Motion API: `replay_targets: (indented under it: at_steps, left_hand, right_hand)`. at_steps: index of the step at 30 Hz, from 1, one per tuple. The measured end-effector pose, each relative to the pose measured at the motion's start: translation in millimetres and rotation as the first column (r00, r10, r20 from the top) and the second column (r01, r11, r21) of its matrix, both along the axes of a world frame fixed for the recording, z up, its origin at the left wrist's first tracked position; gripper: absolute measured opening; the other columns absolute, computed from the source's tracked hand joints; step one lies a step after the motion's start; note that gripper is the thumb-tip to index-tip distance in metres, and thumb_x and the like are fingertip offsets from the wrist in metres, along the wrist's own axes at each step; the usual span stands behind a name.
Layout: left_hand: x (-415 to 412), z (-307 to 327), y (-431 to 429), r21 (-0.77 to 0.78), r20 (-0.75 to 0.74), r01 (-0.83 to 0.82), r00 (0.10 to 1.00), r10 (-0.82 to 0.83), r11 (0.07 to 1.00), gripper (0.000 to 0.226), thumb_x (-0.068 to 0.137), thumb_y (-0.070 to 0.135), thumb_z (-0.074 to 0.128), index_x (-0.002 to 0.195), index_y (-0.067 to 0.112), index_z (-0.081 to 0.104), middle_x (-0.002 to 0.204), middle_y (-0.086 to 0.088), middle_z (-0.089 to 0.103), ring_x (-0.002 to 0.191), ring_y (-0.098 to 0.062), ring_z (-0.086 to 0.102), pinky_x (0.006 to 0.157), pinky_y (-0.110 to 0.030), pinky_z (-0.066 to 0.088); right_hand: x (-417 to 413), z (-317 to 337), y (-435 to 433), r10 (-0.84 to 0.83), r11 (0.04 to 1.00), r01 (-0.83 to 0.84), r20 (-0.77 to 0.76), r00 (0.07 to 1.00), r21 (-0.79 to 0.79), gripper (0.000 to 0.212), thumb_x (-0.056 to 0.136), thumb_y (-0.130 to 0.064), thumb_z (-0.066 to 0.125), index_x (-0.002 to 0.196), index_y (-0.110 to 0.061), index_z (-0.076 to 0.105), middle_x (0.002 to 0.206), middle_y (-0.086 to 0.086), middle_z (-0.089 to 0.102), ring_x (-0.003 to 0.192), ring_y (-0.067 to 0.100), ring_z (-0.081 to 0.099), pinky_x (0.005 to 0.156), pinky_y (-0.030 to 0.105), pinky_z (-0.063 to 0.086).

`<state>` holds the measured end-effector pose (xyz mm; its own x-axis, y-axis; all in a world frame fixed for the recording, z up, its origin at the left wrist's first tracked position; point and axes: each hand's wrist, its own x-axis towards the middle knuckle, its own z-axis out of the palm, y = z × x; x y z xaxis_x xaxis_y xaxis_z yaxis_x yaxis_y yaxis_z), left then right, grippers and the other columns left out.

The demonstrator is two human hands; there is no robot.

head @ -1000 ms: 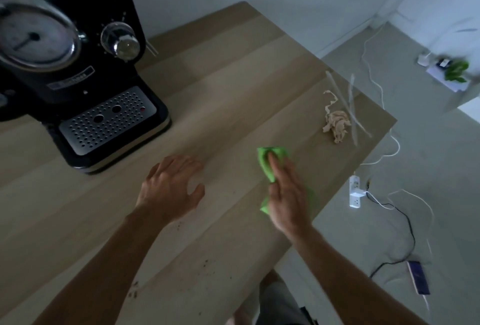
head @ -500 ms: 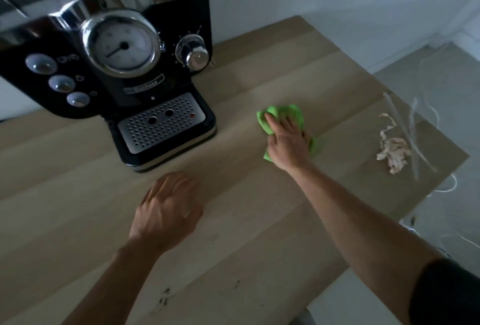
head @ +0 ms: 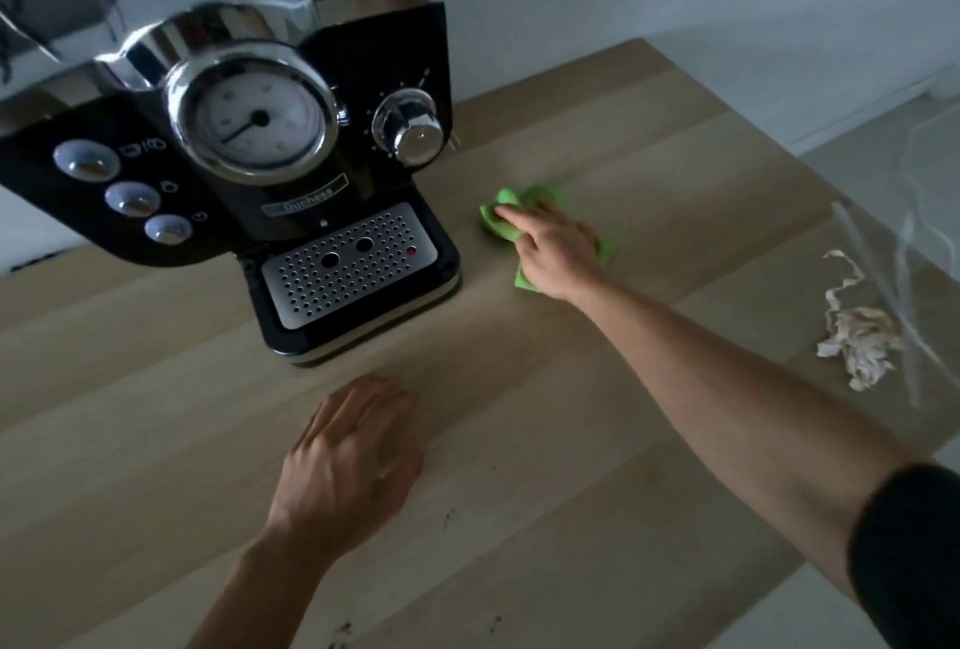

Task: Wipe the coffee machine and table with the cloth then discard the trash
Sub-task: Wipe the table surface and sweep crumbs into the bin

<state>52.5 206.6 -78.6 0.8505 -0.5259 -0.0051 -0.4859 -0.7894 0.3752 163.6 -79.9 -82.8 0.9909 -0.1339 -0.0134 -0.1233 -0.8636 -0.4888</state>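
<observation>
The right hand (head: 558,253) lies flat on the green cloth (head: 519,212), fingers spread and pressing it to the wooden table (head: 675,191) in the middle of the frame, just right of the coffee machine (head: 291,181), which stands at upper left. The cloth is near the machine's base but does not touch it. The left hand (head: 348,461) rests palm down on the table at lower centre, its fingers loose and holding nothing.

The table wipe appears to be under way. Dark specks (head: 447,518) dot the wood near the bottom edge, so that part looks unwiped. Whether the machine has been wiped cannot be told. The trash, a crumpled paper scrap (head: 857,342) beside a clear plastic wrapper (head: 883,295), lies at the right edge of the table, not yet discarded.
</observation>
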Motion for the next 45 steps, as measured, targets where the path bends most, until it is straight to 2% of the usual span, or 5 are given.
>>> replay_targets:
  at_steps: [7, 21, 28, 36, 45]
  left_hand:
    - [3, 0, 0, -0.015, 0.043, 0.007, 0.999, -0.006, 1.0, 0.048, 0.082, 0.044, 0.047, 0.119, 0.019, 0.065, 0.123, 0.001, 0.061, 0.119, -0.022, 0.054, 0.09, -0.036, 0.047]
    - [-15, 2, 23, -0.008, 0.064, -0.037, 0.997, 0.037, 0.999, 0.049, 0.077, 0.045, 0.046, 0.116, 0.023, 0.065, 0.123, 0.005, 0.06, 0.114, -0.022, 0.056, 0.077, -0.042, 0.055]
    - [-13, 4, 24, -0.014, 0.046, -0.043, 0.998, 0.044, 0.999, 0.05, 0.077, 0.048, 0.046, 0.117, 0.025, 0.064, 0.122, 0.006, 0.061, 0.112, -0.023, 0.058, 0.075, -0.042, 0.055]
    - [-12, 5, 38, -0.002, 0.065, -0.002, 0.998, 0.002, 1.0, 0.043, 0.079, 0.046, 0.047, 0.112, 0.028, 0.067, 0.12, 0.007, 0.063, 0.111, -0.02, 0.059, 0.087, -0.038, 0.05]
    - [-14, 6, 45, -0.024, 0.067, 0.016, 0.998, -0.014, 1.0, 0.043, 0.081, 0.047, 0.047, 0.112, 0.025, 0.067, 0.122, 0.006, 0.062, 0.112, -0.021, 0.058, 0.089, -0.04, 0.049]
  right_hand:
    - [-12, -3, 5, 0.412, 0.879, -0.424, -0.1, 0.905, -0.216, 0.047, 0.096, -0.02, 0.039, 0.141, -0.033, 0.035, 0.155, -0.005, 0.02, 0.145, 0.017, 0.005, 0.113, 0.055, 0.004]
    - [-101, -5, 78, 0.142, 0.97, -0.153, 0.076, 0.987, 0.187, 0.052, 0.089, -0.016, 0.04, 0.14, -0.025, 0.04, 0.151, 0.004, 0.031, 0.142, 0.018, 0.021, 0.113, 0.042, 0.015]
    - [-103, -4, 95, 0.165, 0.964, -0.172, -0.054, 0.985, -0.201, 0.058, 0.094, -0.028, 0.044, 0.147, -0.026, 0.02, 0.157, 0.005, 0.012, 0.144, 0.026, 0.002, 0.113, 0.053, 0.001]
    - [-116, -4, 83, 0.218, 0.97, -0.23, 0.141, 0.966, 0.075, 0.05, 0.088, -0.01, 0.048, 0.136, -0.024, 0.046, 0.147, 0.006, 0.037, 0.138, 0.022, 0.028, 0.109, 0.043, 0.02]
    - [-106, -7, 103, 0.326, 0.921, -0.327, -0.043, 0.944, -0.212, 0.056, 0.091, -0.024, 0.048, 0.143, -0.031, 0.029, 0.156, 0.002, 0.014, 0.144, 0.022, 0.004, 0.115, 0.052, 0.005]
